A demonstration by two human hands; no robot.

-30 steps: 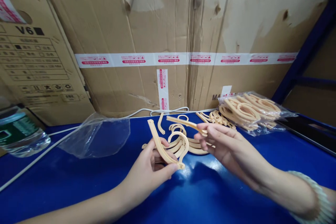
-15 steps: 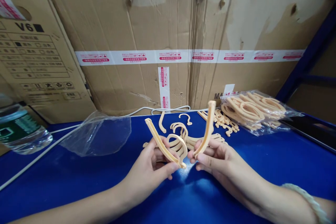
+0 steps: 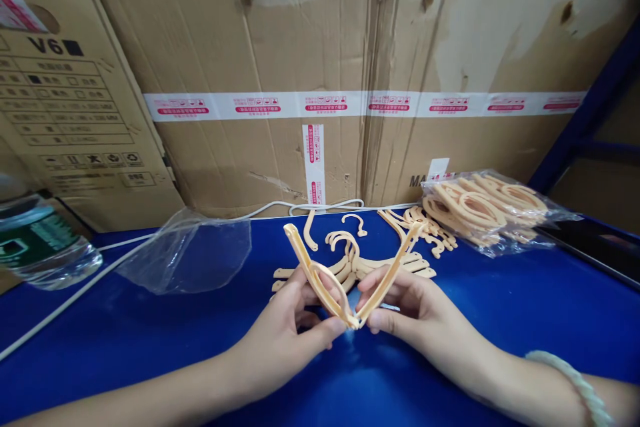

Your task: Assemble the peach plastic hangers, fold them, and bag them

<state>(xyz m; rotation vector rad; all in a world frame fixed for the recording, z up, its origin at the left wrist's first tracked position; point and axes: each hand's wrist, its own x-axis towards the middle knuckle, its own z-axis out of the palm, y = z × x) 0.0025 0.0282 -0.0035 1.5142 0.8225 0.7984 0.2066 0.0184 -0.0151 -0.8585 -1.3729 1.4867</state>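
My left hand [image 3: 300,320] is closed on a beige hanger arm [image 3: 305,255] with a curved hook [image 3: 336,282] at its lower end. Between the thumb and fingers of my right hand [image 3: 407,303] is a second hanger arm [image 3: 395,270], slanting up to the right. The lower ends of the two arms meet in a V between my hands; whether they are locked together I cannot tell. Just behind lies a stack of hangers [image 3: 353,263] with their hooks upward, partly hidden by my fingers and the held pieces.
A loose hanger arm [image 3: 310,230] and a loose hook [image 3: 355,221] lie at the back. Several small hooks [image 3: 425,227] are heaped beside a clear bag of hanger parts [image 3: 485,210]. Leftward are a plastic bag [image 3: 190,257], a white cable [image 3: 75,303] and a water bottle [image 3: 43,240]. Cardboard [image 3: 240,160] stands behind.
My right hand has brought its hanger arm down and left, so its lower end now meets the left piece. The left piece has turned slightly, its hook now lying closer along the arm.
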